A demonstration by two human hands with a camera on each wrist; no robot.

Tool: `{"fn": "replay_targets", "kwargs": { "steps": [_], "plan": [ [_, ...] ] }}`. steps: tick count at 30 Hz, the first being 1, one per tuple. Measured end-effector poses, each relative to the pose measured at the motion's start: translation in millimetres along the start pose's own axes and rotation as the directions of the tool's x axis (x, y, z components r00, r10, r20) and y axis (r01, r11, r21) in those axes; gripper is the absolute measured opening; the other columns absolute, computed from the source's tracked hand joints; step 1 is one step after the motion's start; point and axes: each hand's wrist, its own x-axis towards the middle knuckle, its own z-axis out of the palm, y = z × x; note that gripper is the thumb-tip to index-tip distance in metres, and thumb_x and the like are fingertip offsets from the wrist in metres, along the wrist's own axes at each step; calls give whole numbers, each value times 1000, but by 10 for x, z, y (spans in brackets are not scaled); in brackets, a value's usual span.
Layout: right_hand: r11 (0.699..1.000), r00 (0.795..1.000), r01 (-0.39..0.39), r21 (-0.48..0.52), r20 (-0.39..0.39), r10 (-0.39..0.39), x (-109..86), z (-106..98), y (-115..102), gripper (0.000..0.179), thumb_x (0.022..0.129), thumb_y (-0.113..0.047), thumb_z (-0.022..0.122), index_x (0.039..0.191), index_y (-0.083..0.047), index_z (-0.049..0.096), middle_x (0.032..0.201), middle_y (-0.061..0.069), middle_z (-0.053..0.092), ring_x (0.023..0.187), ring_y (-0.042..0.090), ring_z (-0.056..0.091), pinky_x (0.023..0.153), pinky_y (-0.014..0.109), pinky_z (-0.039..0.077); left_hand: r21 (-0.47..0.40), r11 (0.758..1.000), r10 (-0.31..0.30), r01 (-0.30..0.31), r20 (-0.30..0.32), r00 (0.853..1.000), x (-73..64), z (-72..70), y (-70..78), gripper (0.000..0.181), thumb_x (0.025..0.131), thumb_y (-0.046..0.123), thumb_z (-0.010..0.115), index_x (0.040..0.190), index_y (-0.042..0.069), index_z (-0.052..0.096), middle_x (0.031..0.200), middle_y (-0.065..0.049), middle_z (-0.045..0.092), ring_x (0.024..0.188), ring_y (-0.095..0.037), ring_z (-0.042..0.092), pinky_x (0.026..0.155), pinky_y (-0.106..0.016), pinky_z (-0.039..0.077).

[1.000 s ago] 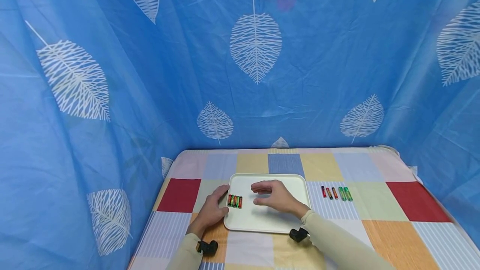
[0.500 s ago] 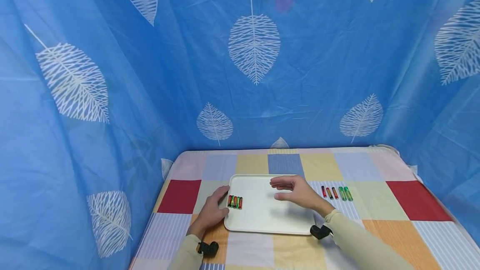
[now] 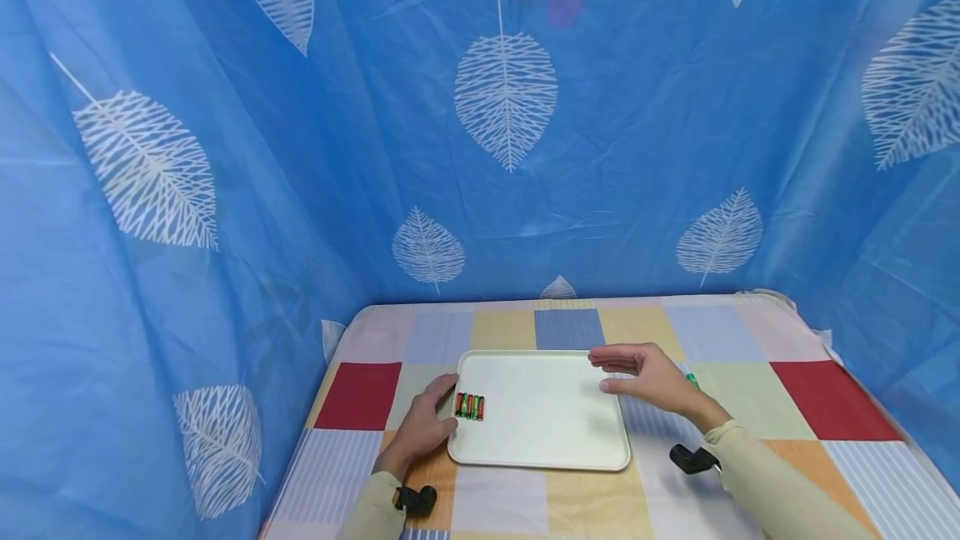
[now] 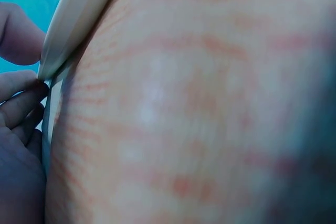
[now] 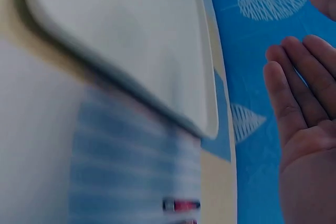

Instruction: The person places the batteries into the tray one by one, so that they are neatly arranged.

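A white rectangular tray (image 3: 540, 461) lies on the patchwork cloth. My left hand (image 3: 422, 427) holds its left edge, the thumb over the rim and the fingers along the outer side. Just inside that edge, several small red and green batteries (image 3: 470, 407) lie in a row on the tray. My right hand (image 3: 648, 373) is above the tray's right edge, thumb apart from straight fingers and nothing between them. Beyond its wrist, part of a green battery (image 3: 692, 380) shows. A red battery (image 5: 181, 204) lies on the cloth in the right wrist view; the others there are hidden by my hand and forearm.
Patchwork cloth (image 3: 502, 327) covers the table. Blue curtains (image 3: 337, 148) with white leaf prints hang behind it and at both sides. A small black wrist device (image 3: 692, 459) is worn on my right arm, a similar one (image 3: 416, 500) on my left.
My right hand has moved right, from over the tray's middle to its right edge, and now covers most of the batteries on the cloth. My left hand stays in place.
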Motion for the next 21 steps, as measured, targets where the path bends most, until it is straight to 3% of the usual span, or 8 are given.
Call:
{"fn": "replay_targets", "kwargs": {
  "steps": [9,15,21],
  "plan": [
    [990,994,-88,-106,-79,80,-337,-480,50,60,95,-18,86,149,-4,66,146,23,70,130,25,74,102,30,62,20,1000,2,-2,-4,1000,-8,9,16,81,82,1,71,161,3,52,169,-27,45,160,-50,38,129,-71,29],
    [975,985,-150,-161,-115,132,-537,-732,104,62,95,-21,86,150,-2,65,146,24,70,126,11,74,99,25,61,17,1000,-5,5,-3,1000,-19,12,18,81,83,2,71,162,3,51,170,-26,44,160,-50,38,129,-72,29],
    [965,975,-189,-180,-149,163,-687,-955,197,61,96,-23,86,150,-3,65,146,26,68,124,10,75,94,18,59,23,1000,-2,2,-5,1000,-21,14,27,81,83,2,71,162,3,52,170,-26,45,160,-50,38,128,-72,30]
  ]
}}
